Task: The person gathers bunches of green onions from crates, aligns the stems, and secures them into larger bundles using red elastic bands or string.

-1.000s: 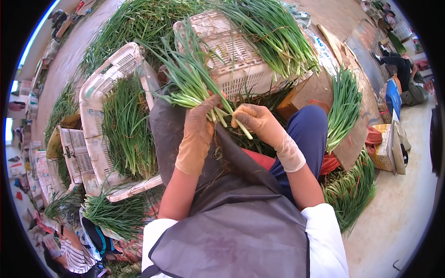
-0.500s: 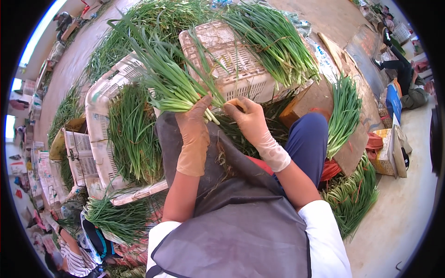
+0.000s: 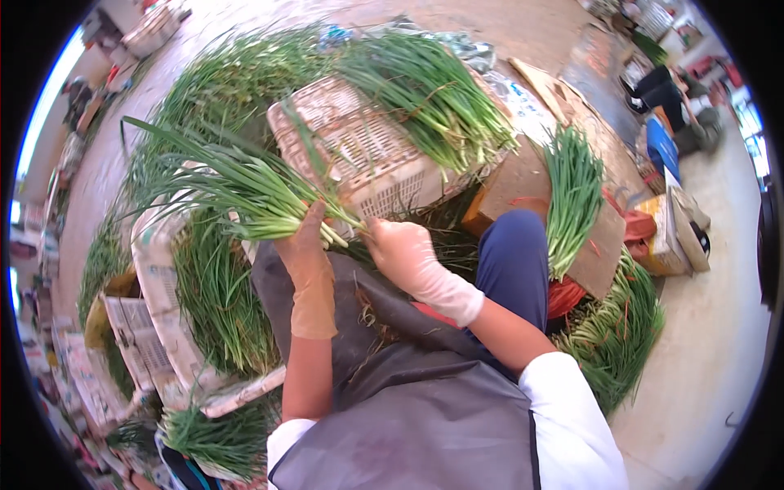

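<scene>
Both of my hands wear thin, pale, soil-stained gloves. My left hand [image 3: 307,265] is closed round the lower stems of a bunch of garlic chives [image 3: 249,192], whose leaves fan out to the far left. Close on its right, my right hand [image 3: 408,255] pinches the pale end of a chive stalk that reaches across from the left hand. Its fingertips are partly hidden behind the hand. Under both hands lies my dark apron [image 3: 392,408], with bits of dry leaf on it.
An overturned white crate [image 3: 392,192] ahead carries a pile of chives [image 3: 433,98]. More chives fill a white crate [image 3: 151,245] at left. At right, a trimmed bundle [image 3: 572,196] rests on cardboard [image 3: 600,265], above heaped bundles [image 3: 616,335]. Another person [image 3: 674,102] sits far right.
The bunch has tipped further left in my left hand. My right hand has turned over, its back now upward, still at the stem ends. The whole view has shifted slightly.
</scene>
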Demonstrator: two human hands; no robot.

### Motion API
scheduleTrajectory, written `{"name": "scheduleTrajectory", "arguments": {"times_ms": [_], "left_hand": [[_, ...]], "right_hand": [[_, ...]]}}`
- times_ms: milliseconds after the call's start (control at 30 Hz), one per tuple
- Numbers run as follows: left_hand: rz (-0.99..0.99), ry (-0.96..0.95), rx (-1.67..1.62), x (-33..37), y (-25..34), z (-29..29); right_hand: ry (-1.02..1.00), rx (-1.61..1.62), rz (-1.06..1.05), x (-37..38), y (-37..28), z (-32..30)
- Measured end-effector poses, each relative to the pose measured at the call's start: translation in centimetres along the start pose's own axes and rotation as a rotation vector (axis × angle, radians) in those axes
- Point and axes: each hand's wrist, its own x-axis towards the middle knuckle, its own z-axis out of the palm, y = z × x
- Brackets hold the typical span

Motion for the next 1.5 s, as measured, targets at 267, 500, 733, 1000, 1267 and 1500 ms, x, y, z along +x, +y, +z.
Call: {"name": "scheduleTrajectory", "arguments": {"times_ms": [267,500,733,1000,1267,1500], "left_hand": [[-0.893,-0.237,-0.252,-1.9,-8.2,-2.6],[-0.779,-0.351,-0.404,-0.1,-3.6,-0.4],[-0.712,-0.234,-0.484,0.6,-2.9,-1.3],[-0.655,-0.112,-0.463,0.0,-3.7,-4.3],[-0.566,-0.339,-0.389,-1.4,0.9,-0.5],[-0.825,-0.178,-0.392,-0.4,-5.8,-0.6]], "right_hand": [[-0.667,0.075,0.104,0.3,4.2,0.3],[0.167,-0.957,0.333,10.6,19.9,-1.2],[0.093,0.144,0.341,7.6,12.0,-1.8],[-0.866,-0.262,-0.014,-0.1,6.6,1.8],[0.207,-0.806,0.252,13.3,18.8,1.0],[-0.133,0.435,0.451,7.4,12.6,1.4]]}}
